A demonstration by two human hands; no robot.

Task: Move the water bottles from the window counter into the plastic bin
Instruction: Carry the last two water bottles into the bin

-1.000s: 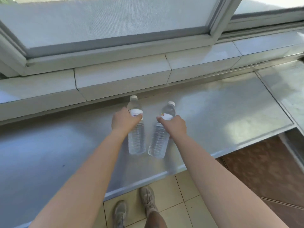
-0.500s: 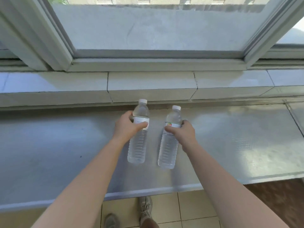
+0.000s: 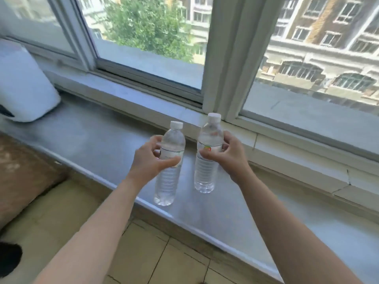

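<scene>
I hold two clear water bottles with white caps, both upright and lifted above the metal window counter [image 3: 106, 140]. My left hand [image 3: 149, 160] grips the left bottle [image 3: 168, 181] around its label. Around the label of the right bottle [image 3: 206, 173], which shows a small coloured logo, my right hand [image 3: 227, 154] is closed. The two bottles hang side by side, apart from each other, over the counter's front edge. No plastic bin is in view.
A white rounded object [image 3: 22, 87] lies on the counter at the far left. The window frame [image 3: 225, 58] and tiled sill run behind the bottles. Below are a tiled floor [image 3: 164, 259] and a brown surface [image 3: 22, 177] at left.
Both bottles have risen off the counter in my hands. My view has swung up and to the left, so the window and the buildings outside now show.
</scene>
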